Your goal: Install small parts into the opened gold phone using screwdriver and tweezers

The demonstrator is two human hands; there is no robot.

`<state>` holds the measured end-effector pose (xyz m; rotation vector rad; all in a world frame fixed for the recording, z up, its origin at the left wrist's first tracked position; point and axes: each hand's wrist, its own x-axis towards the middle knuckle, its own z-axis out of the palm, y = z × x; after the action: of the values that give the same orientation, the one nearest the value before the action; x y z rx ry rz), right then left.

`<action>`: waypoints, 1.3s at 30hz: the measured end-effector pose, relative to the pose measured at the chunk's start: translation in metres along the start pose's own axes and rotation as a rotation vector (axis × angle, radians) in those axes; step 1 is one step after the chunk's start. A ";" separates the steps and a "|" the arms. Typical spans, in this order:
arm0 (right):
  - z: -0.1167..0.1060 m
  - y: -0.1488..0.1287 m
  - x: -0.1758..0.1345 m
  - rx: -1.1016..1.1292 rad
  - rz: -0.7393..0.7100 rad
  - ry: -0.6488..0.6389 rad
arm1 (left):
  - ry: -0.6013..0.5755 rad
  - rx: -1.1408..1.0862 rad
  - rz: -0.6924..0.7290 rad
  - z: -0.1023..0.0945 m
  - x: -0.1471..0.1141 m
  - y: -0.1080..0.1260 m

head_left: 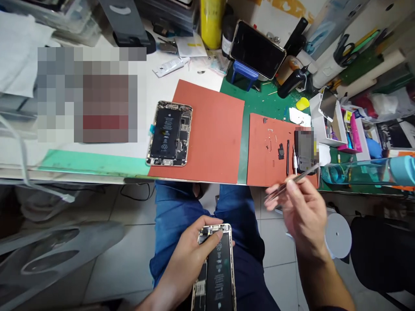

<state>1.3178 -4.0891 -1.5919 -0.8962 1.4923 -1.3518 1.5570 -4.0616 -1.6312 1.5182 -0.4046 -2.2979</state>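
My left hand (191,250) is wrapped round an opened phone (219,272) above my lap, its thumb pressed on the end of the phone by the frame's edge. The phone's black battery and inner parts lie bare. To the right, my right hand (304,211) pinches a pair of metal tweezers (292,183), held in the air off the table's front edge and apart from the phone. A second opened phone (169,134), with a blue tab at its left side, lies partly on the large red-brown mat (214,138).
A smaller red-brown mat (259,160) carries small parts, a black module (281,151) and a screwdriver (295,160). Behind stands a phone on a blue holder (244,74). A water bottle (366,171) lies at the right edge, near white organizer boxes (327,131). A chair (382,250) stands lower right.
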 end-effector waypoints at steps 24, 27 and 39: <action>0.066 0.029 0.091 0.150 -0.236 -0.073 | 0.080 0.324 0.442 0.038 0.066 0.156; 0.066 0.032 0.089 0.139 -0.224 -0.061 | 0.098 0.368 0.471 0.037 0.066 0.155; 0.066 0.029 0.088 -0.040 -0.279 -0.064 | 0.113 0.496 0.519 0.033 0.070 0.154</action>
<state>1.3529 -4.1890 -1.6335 -1.1964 1.3870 -1.4807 1.5222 -4.2290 -1.6103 1.5068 -1.2448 -1.7681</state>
